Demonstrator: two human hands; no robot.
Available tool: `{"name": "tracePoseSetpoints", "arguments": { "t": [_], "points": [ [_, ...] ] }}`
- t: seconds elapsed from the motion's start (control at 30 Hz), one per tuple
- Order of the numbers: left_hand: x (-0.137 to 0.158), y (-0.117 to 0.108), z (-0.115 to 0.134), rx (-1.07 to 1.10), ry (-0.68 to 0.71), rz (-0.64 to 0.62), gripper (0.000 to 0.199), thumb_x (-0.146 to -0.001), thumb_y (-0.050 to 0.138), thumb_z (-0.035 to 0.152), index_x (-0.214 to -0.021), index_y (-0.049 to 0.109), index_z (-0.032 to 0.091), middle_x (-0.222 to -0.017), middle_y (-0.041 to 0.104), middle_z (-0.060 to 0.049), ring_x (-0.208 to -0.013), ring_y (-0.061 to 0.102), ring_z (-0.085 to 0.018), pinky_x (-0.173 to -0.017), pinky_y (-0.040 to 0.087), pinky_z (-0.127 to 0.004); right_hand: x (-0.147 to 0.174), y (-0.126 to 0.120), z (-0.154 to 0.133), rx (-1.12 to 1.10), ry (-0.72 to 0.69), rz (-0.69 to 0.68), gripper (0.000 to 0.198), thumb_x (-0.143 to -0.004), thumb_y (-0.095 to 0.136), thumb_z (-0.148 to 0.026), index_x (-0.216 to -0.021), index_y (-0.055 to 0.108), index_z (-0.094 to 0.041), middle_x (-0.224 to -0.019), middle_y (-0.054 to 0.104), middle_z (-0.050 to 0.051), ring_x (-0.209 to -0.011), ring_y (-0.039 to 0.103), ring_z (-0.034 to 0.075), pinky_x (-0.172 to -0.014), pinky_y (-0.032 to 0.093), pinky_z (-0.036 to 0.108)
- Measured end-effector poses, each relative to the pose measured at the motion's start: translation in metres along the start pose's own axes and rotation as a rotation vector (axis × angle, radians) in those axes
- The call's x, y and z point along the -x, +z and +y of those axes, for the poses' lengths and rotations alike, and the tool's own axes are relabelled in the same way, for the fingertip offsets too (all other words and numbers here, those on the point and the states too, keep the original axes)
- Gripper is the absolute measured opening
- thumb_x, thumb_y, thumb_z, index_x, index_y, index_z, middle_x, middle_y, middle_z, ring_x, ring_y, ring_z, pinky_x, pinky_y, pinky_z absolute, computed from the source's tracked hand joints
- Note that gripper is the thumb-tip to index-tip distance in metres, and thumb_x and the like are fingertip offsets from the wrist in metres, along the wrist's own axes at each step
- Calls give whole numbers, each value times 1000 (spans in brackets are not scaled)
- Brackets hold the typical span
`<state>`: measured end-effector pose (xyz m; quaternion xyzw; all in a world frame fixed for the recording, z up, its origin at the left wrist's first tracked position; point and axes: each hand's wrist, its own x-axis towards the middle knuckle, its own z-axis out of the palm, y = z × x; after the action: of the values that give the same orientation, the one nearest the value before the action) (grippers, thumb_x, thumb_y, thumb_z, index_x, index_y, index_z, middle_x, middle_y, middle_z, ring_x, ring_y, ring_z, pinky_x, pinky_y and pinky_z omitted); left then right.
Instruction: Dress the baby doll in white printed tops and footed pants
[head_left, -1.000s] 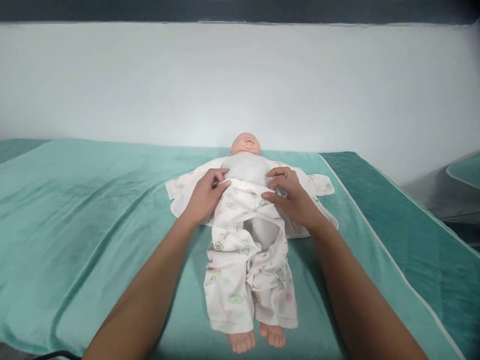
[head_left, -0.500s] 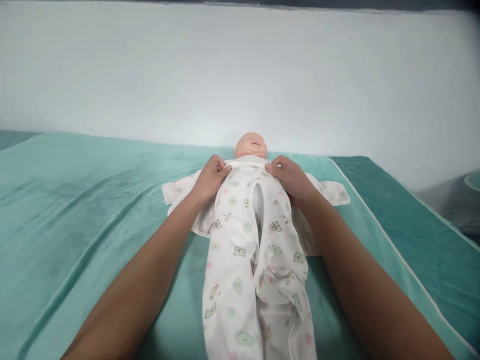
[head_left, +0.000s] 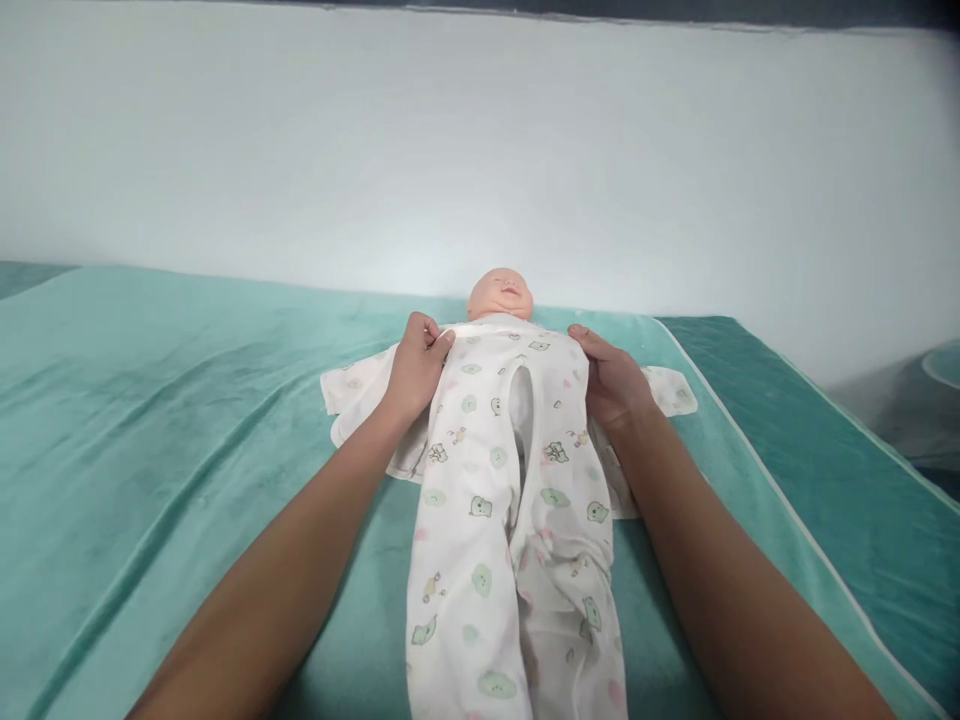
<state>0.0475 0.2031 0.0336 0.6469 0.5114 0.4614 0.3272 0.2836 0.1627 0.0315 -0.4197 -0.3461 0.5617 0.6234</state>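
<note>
Both forearms extend forward from the lower corners of the view and converge on the doll (head_left: pixel 501 295), which lies face up on the teal cover (head_left: pixel 225 480), head at the far end. The patterned trousers (head_left: pixel 469 470) lie over the doll's body, waistband at chest level, legs running toward the viewer past the lower edge of the view.

Left hand (head_left: pixel 421 368): positioned at the left corner of the waistband, back of the hand outward. Fingers are curled; thumb and forefinger are closed together on the fabric.

Right hand (head_left: pixel 616 385): positioned at the right edge of the trousers, thumb side up, one digit extended toward the waistband corner. The remaining fingers are hidden; whether they grip fabric cannot be determined.

A shirt (head_left: pixel 358 388) lies spread beneath, sleeves outward on both sides.
</note>
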Motion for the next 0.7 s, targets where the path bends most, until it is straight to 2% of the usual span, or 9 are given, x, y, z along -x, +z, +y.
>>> {"name": "tracePoseSetpoints", "arguments": {
  "t": [0.07, 0.13, 0.27, 0.37, 0.47, 0.53, 0.6, 0.7],
  "points": [
    [0, 1, -1, -28, 3, 42, 15, -90, 51, 28, -83, 38, 23, -70, 40, 4, -64, 39, -13, -65, 32, -29, 2, 2, 4, -7, -30, 8, 37, -61, 83, -37, -74, 51, -24, -61, 46, -7, -52, 39, 10, -48, 36, 24],
    [0, 1, -1, -52, 22, 40, 15, -91, 50, 28, -84, 38, 24, -69, 40, 4, -65, 39, -14, -66, 32, -29, 5, 7, 7, 90, -69, 4, 36, -64, 81, -39, -80, 51, -25, -62, 49, -7, -51, 41, 10, -48, 37, 25],
    [1, -3, 2, -60, 107, -119, 13, -90, 52, 35, -91, 45, 24, -75, 50, 3, -71, 47, -16, -70, 37, -29, 9, 13, 5, 419, -189, -19, 31, -73, 73, -43, -93, 56, -26, -74, 60, -4, -59, 51, 13, -56, 43, 28],
    [-1, -5, 2, -110, 250, -206, 14, -92, 49, 36, -99, 52, 24, -97, 60, -2, -89, 54, -19, -84, 42, -33, 10, 12, -2, 633, -221, -54, 30, -75, 70, -44, -96, 63, -23, -82, 63, 0, -72, 57, 16, -67, 47, 31],
    [-5, -7, 1, -180, 424, -235, 15, -93, 47, 34, -100, 56, 24, -120, 59, -6, -117, 49, -22, -104, 35, -38, 7, 9, -4, 775, -300, -65, 22, -78, 66, -41, -89, 63, -22, -88, 64, 3, -82, 58, 19, -78, 48, 35],
    [-8, -9, 1, -122, 390, -292, 18, -94, 47, 36, -104, 56, 25, -131, 56, -6, -126, 46, -22, -109, 32, -39, 3, 8, -3, 825, -417, -92, 15, -80, 63, -37, -85, 61, -23, -104, 65, 5, -99, 58, 21, -92, 44, 39],
    [-10, -11, 2, -34, 257, -364, 22, -93, 48, 40, -108, 55, 26, -137, 54, -5, -126, 48, -21, -107, 35, -38, 0, 8, -1, 856, -479, -136, 12, -82, 60, -35, -83, 57, -23, -124, 60, 6, -117, 52, 23, -104, 36, 42],
    [-12, -12, 7, 10, 128, -402, 22, -89, 53, 44, -100, 56, 25, -131, 59, -5, -119, 53, -22, -99, 41, -38, -2, 9, 0, 846, -427, -190, 14, -86, 57, -36, -81, 53, -23, -134, 58, 5, -125, 49, 23, -107, 32, 43]
  ]
}}
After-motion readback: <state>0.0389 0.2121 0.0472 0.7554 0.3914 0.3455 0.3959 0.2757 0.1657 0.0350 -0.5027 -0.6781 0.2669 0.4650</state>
